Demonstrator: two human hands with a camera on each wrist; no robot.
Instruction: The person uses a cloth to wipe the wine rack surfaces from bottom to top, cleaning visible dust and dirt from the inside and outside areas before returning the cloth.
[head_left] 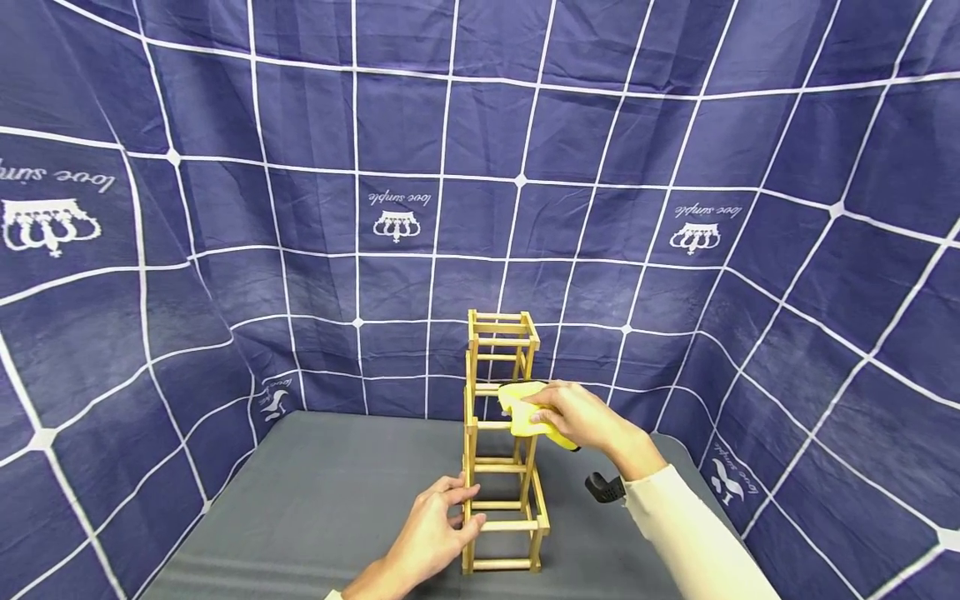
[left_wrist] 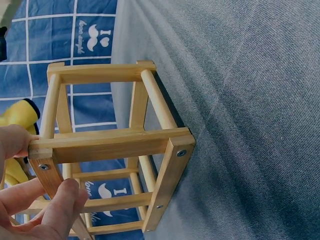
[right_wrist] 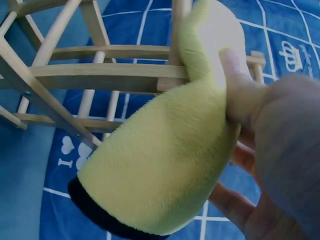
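Observation:
A slim wooden rack (head_left: 512,527) with stepped tiers and round rungs stands upright on the grey surface. My left hand (head_left: 435,533) grips its lower left side, the thumb and fingers on either side of a wooden post. In the left wrist view the rack's bolted frame (left_wrist: 110,141) shows close up beside the fingertips. My right hand (head_left: 573,411) pinches a fuzzy yellow cloth (head_left: 527,408) with black edging against the rack's upper right side. Seen from the right wrist, the cloth (right_wrist: 160,160) hangs folded from the thumb and fingers, covering part of a rail.
Grey fabric (head_left: 360,483) covers the flat surface under the rack. A blue curtain (head_left: 480,217) with white grid lines hangs behind and along both sides. On the right wrist sits a black strap (head_left: 604,487), just below a cream sleeve.

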